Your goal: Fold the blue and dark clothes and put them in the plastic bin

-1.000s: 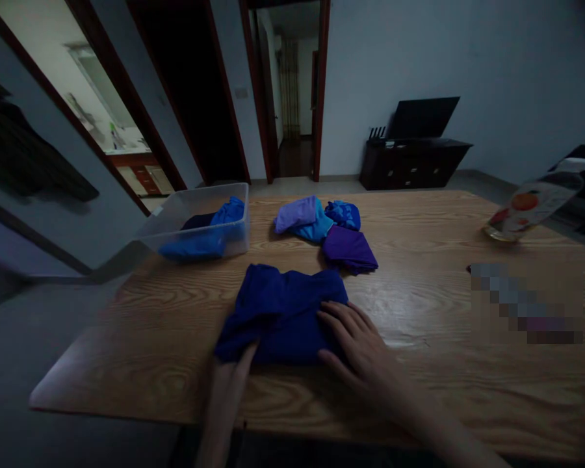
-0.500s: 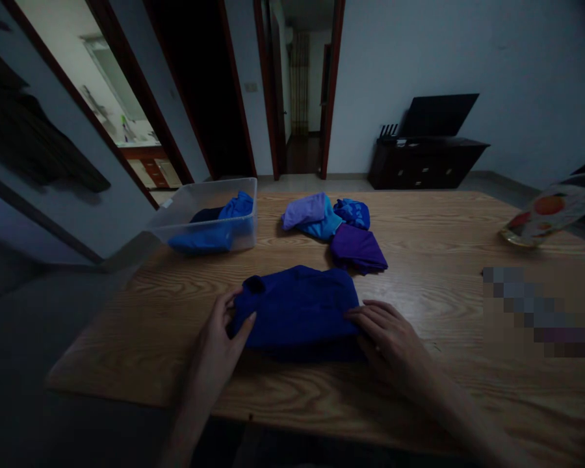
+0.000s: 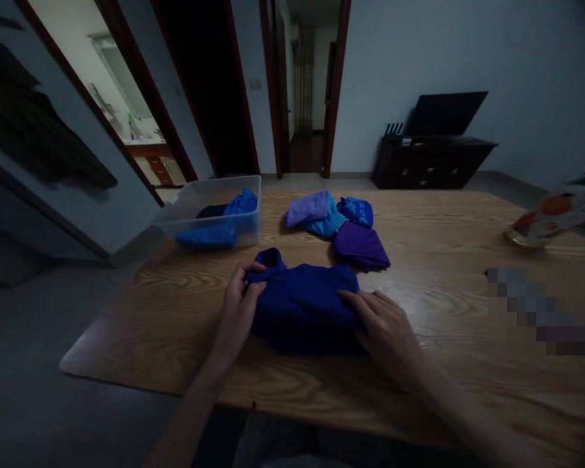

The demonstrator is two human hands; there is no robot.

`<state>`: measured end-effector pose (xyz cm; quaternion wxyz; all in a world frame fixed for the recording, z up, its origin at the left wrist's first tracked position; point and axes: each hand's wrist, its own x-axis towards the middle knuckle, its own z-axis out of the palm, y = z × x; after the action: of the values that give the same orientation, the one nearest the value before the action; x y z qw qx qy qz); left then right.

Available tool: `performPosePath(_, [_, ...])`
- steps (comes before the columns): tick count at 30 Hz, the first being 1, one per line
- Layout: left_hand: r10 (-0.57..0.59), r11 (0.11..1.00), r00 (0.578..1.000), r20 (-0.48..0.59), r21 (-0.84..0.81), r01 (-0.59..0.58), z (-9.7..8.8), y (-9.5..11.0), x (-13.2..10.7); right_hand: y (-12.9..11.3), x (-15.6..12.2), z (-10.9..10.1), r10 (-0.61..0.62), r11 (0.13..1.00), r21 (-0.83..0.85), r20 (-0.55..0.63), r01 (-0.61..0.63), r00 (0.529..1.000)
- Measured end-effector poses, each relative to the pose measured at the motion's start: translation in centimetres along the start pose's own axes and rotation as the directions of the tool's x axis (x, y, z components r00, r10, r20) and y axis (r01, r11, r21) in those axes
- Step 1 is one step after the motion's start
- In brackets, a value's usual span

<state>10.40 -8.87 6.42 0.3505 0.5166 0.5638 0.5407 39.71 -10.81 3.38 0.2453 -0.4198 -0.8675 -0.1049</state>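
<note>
A dark blue folded garment (image 3: pixel 305 305) lies on the wooden table (image 3: pixel 448 377) in front of me. My left hand (image 3: pixel 238 305) grips its left edge, fingers curled round the cloth near a raised fold. My right hand (image 3: pixel 385 328) rests flat on the garment's right edge with fingers stretched out. Just beyond lies a small pile of folded clothes: a lilac piece (image 3: pixel 308 207), a light blue piece (image 3: pixel 324 224), a patterned blue piece (image 3: pixel 355 211) and a purple piece (image 3: pixel 361 246).
A clear plastic bin (image 3: pixel 207 207) with blue clothes inside stands at the table's far left. A printed bag (image 3: pixel 550 214) lies at the far right edge. Doorways and a dark cabinet (image 3: pixel 433 159) stand behind the table.
My left hand moved up from the garment's near corner onto its left edge and closed on the cloth, lifting a fold. The garment now looks more compact. My right hand slid to the right edge.
</note>
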Motion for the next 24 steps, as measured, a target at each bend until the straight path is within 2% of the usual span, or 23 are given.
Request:
performPosePath(1, [0.011,1.000,1.000,0.014,0.022,-0.011,-0.2,-0.6,-0.5,0.4,-0.5,-0.2,-0.007,1.000,-0.003,-0.049,0.007,0.999])
performPosePath(3, [0.007,0.990,0.996,0.085,0.143,-0.019,-0.6,-2.4,-1.8,1.1,-1.8,-0.5,-0.073,0.997,-0.012,-0.045,0.073,0.996])
performPosePath(6, [-0.064,0.890,0.985,0.160,0.455,-0.016,-1.7,-4.8,-3.8,1.4,-3.5,-0.7,-0.155,0.988,0.034,0.119,0.152,0.981])
performPosePath(8, [-0.099,0.775,0.985,0.139,0.632,-0.011,-2.7,-5.6,-4.4,1.4,-3.9,-1.5,-0.137,0.986,0.121,0.239,0.111,0.961])
performPosePath(10, [-0.039,0.698,0.990,0.139,0.712,-0.072,-3.5,-5.4,-4.3,1.8,-3.5,-2.7,-0.115,0.974,0.223,0.325,0.042,0.939])
performPosePath(11, [0.024,0.678,0.987,0.159,0.722,-0.133,-3.6,-5.0,-4.0,2.2,-3.0,-3.2,-0.101,0.964,0.264,0.337,0.009,0.936])
performPosePath(13, [0.178,0.668,0.960,0.214,0.690,-0.278,-3.1,-3.9,-3.2,3.1,-1.7,-3.6,-0.037,0.951,0.304,0.290,-0.055,0.956])
performPosePath(16, [0.316,0.662,0.912,0.261,0.628,-0.409,-0.9,-2.8,-1.8,4.6,0.7,-1.8,0.084,0.950,0.286,0.145,-0.123,0.986])
performPosePath(18, [0.305,0.649,0.908,0.287,0.635,-0.418,0.3,-3.0,-0.9,5.4,2.1,0.3,0.101,0.951,0.280,0.128,-0.133,0.987])
performPosePath(20, [0.250,0.648,0.912,0.325,0.643,-0.407,0.6,-4.1,0.2,6.0,2.9,2.2,0.098,0.944,0.298,0.159,-0.142,0.983])
performPosePath(24, [0.157,0.729,0.920,0.360,0.586,-0.354,-1.3,-6.3,2.4,6.4,2.8,3.8,0.164,0.921,0.320,0.202,-0.224,0.966])
